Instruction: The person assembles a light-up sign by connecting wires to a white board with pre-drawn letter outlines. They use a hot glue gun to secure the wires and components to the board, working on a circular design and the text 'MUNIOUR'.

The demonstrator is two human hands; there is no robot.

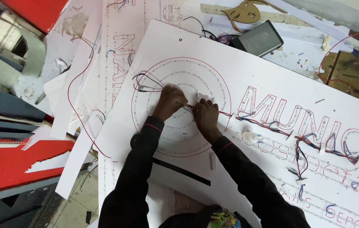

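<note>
both hands pinch a wire at the middle of the ringed sign board

the left hand [170, 100] and the right hand [205, 115] meet near the centre of the concentric led rings [213, 76] on the white sign board [179, 46]. between them runs a thin red and dark wire [189, 108], and each hand has its fingers pressed together on it, the left from the wire's left end, the right from its right. the stretch between the hands is very short and lies roughly left to right, dipping slightly toward the right hand; past that hand the same run goes on as a red wire [226, 113] toward the outlined letters [272, 112]. both hands are on the wire, so neither is nearer. whether the tips hold bare ends or insulation is too small to tell.

a loop of dark wires [145, 82] lies just beside the left hand, up and to its left, on the outer rings. a small white plastic piece [249, 137] rests near the right forearm, apart from the hand.

the board lies flat and tilted across the view, over other white sheets [82, 63]. a dark grey box [259, 38] sits at the board's far edge. red panels [6, 164] lie at the left, and tiled floor [80, 198] shows below them. the worktop under the sheets is mostly hidden.
</note>
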